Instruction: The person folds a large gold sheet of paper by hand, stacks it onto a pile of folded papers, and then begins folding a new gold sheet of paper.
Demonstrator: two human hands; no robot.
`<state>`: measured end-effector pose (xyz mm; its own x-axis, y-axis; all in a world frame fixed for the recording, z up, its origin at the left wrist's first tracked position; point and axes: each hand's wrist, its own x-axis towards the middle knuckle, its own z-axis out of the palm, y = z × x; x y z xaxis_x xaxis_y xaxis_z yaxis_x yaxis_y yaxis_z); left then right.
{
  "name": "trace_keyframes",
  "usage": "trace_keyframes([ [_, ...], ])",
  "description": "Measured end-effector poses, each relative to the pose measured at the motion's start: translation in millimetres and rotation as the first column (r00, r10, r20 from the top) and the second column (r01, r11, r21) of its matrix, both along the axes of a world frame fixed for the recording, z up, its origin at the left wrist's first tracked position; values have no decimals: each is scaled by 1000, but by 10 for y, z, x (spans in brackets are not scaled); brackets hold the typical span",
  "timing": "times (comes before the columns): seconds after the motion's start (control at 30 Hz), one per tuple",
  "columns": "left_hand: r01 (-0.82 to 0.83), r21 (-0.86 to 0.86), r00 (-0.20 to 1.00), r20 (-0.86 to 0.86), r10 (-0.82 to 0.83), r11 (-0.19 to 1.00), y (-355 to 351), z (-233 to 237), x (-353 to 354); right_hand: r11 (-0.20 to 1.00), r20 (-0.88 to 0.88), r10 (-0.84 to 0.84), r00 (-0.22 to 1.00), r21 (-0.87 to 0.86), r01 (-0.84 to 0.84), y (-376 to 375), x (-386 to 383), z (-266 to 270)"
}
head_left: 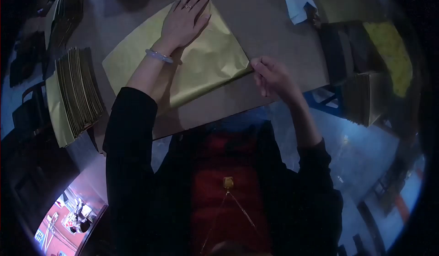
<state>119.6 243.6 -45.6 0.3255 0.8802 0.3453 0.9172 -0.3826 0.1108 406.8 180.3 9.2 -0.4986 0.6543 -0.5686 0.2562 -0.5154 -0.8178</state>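
Note:
A large gold sheet point(208, 61) lies on the brown table point(270, 32), its near edge running slantwise towards the right. My left hand point(185, 21) rests flat on the upper part of the sheet, palm down, with a ring on one finger and a pale bangle at the wrist. At the sheet's right corner, my right hand point(270, 74) pinches the edge between thumb and forefinger. Whether the sheet is one layer or folded over, I cannot tell.
On the left edge stands a thick stack of gold-faced sheets point(80, 91), with another stack point(66, 20) behind it. A pale blue-white wrapper point(296, 2) lies at the back right. Further right are a brown stack point(366, 98) and yellow material point(388, 50).

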Motion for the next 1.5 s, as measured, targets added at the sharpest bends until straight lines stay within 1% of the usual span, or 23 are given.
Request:
trace_keyframes([
  [0.1, -69, -72, 992, -106, 62, 995, -3, 43, 3, 998, 67, 60, 996, -13, -59, 12, -19, 38],
  [0.2, -70, -304, 979, 163, 125, 950, -88, 163, 46, 995, 4, 83, 997, 51, -83, 11, 35, -127],
  [0.27, -27, -152, 987, 155, 51, 988, -134, 138, 40, 985, 37, 146, 989, 88, -149, 44, 57, -204],
  [0.33, -171, -462, 971, 71, 229, 870, -140, 253, 84, 985, 74, 161, 984, 53, -165, 69, 44, -143],
  [0.37, -125, -309, 974, 145, 177, 943, -92, 19, 14, 985, 110, 171, 979, 15, -173, 84, 31, -96],
  [0.53, -16, -91, 990, 135, 28, 996, -32, 31, 1, 994, 289, 111, 951, -13, -112, 108, -143, 43],
  [0.6, 11, 76, 999, 30, -14, 997, -10, 8, 0, 994, 318, 99, 943, 15, -109, 105, -155, 0],
  [0.67, -22, 31, 999, 37, 20, 999, -29, 40, 15, 979, 445, 93, 890, 122, -164, 93, -149, -23],
  [0.7, -11, 44, 1000, 25, 10, 999, -25, 46, 19, 978, 449, 95, 889, 127, -168, 77, -139, -35],
  [0.77, -11, 33, 1000, 0, 11, 999, -12, 52, 21, 891, 453, 57, 890, 378, -249, 30, -122, -58],
  [0.87, -40, -1, 999, -15, 40, 999, 3, 88, 71, 850, 488, -19, 872, 467, -243, 35, -114, -96],
  [1.0, -70, 33, 997, 22, 69, 997, -34, 37, 109, 911, 502, 125, 856, 283, -299, 131, -112, 91],
  [1.03, -94, -84, 995, -33, 92, 992, -48, 78, 104, 896, 573, 226, 788, 195, -399, 192, -112, 156],
  [1.1, -86, -2, 996, -3, 86, 996, -50, 89, 130, 862, 634, 327, 701, 104, -496, 288, -148, 193],
  [1.13, -78, 74, 997, 19, 77, 994, -51, 105, 135, 841, 576, 256, 776, 263, -473, 335, -187, 168],
  [1.17, -122, -95, 991, -64, 116, 988, -76, 128, 139, 802, 502, 193, 843, 414, -430, 368, -223, 166],
  [1.2, -133, -90, 990, -63, 127, 987, -61, 114, 139, 704, 603, 31, 797, 553, -446, 374, -368, 217],
  [1.23, -105, -24, 994, 5, 105, 994, -52, 74, 130, 697, 604, 36, 797, 556, -453, 385, -526, 181],
  [1.3, -77, 55, 995, 71, 73, 996, -46, 31, 126, 408, 306, -175, 936, 888, -214, 450, -830, -3],
  [1.33, -81, 62, 995, 68, 77, 995, -45, 17, 117, 400, 302, -174, 937, 891, -213, 492, -958, -135],
  [1.4, -47, 68, 984, 177, 35, 997, -45, 12, 112, 71, 349, -244, 905, 937, -342, 552, -1149, -357],
  [1.43, -58, 26, 987, 152, 53, 998, -37, 1, 109, 218, 445, -179, 877, 888, -406, 548, -1180, -412],
  [1.5, -64, 46, 988, 144, 56, 997, -27, 8, 107, 150, 475, -212, 854, 880, -451, 481, -1160, -497],
])
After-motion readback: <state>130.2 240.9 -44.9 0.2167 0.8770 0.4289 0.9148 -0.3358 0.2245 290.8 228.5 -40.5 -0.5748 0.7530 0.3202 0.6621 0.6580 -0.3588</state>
